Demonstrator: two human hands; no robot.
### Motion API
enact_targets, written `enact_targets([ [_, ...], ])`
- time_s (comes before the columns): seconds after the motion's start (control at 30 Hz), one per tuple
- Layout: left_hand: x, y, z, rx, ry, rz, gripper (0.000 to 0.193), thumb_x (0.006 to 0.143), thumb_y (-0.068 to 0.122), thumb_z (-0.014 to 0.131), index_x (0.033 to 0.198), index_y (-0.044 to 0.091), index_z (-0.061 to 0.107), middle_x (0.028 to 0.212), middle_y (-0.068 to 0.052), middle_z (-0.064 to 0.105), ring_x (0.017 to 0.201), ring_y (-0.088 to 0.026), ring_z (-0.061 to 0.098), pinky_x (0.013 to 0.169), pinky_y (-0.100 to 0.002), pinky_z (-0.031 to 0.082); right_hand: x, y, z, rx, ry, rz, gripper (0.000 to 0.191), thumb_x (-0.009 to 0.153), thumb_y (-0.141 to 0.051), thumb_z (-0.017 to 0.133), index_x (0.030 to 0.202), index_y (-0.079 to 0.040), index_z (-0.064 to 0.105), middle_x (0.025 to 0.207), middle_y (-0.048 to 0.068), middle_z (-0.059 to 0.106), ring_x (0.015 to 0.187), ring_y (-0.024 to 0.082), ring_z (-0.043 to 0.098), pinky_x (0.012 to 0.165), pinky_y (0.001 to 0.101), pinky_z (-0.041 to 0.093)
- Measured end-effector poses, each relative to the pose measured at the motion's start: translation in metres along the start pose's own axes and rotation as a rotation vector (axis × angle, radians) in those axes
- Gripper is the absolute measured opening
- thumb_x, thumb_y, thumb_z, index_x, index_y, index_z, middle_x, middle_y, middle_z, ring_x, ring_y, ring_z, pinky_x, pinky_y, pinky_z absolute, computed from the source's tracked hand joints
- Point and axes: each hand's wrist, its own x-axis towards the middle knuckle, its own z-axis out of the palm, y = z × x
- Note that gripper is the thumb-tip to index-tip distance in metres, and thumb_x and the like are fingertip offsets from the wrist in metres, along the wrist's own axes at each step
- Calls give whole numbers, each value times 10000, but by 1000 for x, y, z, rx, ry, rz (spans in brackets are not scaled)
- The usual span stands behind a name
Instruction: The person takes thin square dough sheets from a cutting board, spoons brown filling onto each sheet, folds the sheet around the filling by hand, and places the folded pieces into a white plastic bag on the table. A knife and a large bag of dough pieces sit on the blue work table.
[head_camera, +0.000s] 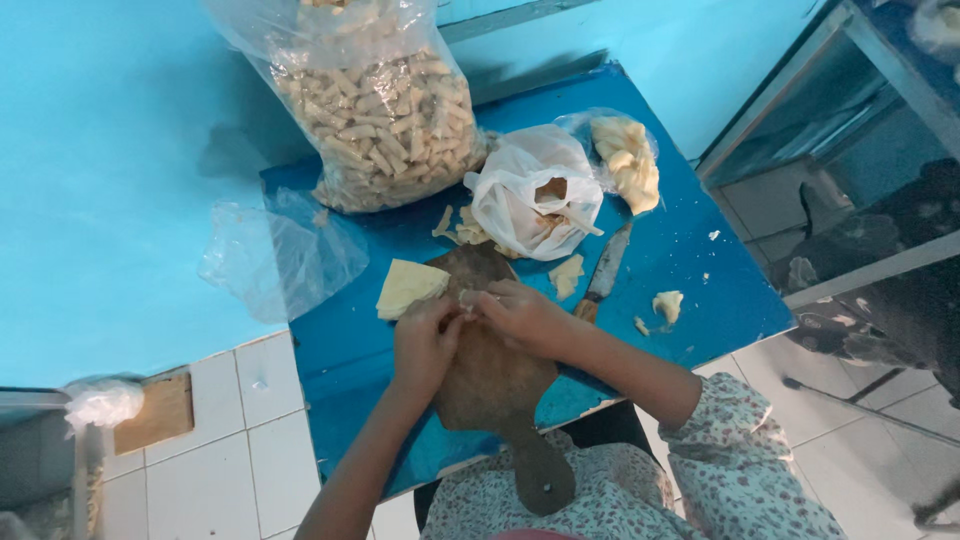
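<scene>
Both hands, left hand (425, 340); right hand (520, 315), pinch dough piece (467, 298); its axis unclear

table (700, 270) blue | board (490, 375) brown | dough slab (408, 287) pale yellow | sleeve (745, 465) floral print | floor tiles (215, 470) white

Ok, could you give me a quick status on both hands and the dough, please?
Left hand and right hand together over wooden board, pinching a small dough piece. Dough slab beside left hand. Knife lying right of board, untouched.
</scene>
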Motion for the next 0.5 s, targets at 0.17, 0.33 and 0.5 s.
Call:
enact_targets([
  [0.17, -4, 6, -6, 149, 74, 208, 120, 814, 116, 762, 912, 53, 736, 1002, -118, 676, 948, -353, 612, 794, -474, 503, 3, -3, 2, 6, 31, 61, 373, 939, -103, 699, 1285, -36, 578, 894, 120, 604, 890, 331, 639, 761, 449, 508],
  [0.33, -2, 10, -6, 234, 51, 205, 133, 797, 102, 748, 921, 54, 746, 1057, -111, 643, 988, -357, 593, 815, -483, 492, 4, -4, 1, 33, 86, 28, 378, 895, -105, 705, 1248, -44, 584, 951, 114, 635, 913, 324, 634, 799, 428, 510],
  [0.5, -4, 13, -4, 223, 103, 236, 238, 797, 121, 757, 1002, 10, 711, 1085, -137, 619, 982, -369, 587, 813, -492, 490, 5, -3, 2, -46, 53, 31, 450, 834, -24, 677, 1274, -26, 584, 962, 125, 628, 939, 334, 625, 883, 439, 508],
])
